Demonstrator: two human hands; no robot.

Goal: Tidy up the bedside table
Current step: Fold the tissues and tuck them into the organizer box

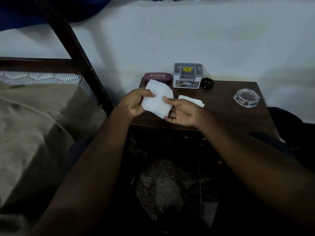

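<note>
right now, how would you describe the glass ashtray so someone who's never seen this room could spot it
Find the dark wooden bedside table against the white wall, right of the bed. The glass ashtray sits alone near its right edge. It is the only clear thing there; the purple glasses case and grey box at the back are opaque.

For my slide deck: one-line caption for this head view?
Left hand and right hand hold a white tissue over a bedside table bearing glasses case, grey box and ashtray.
</note>
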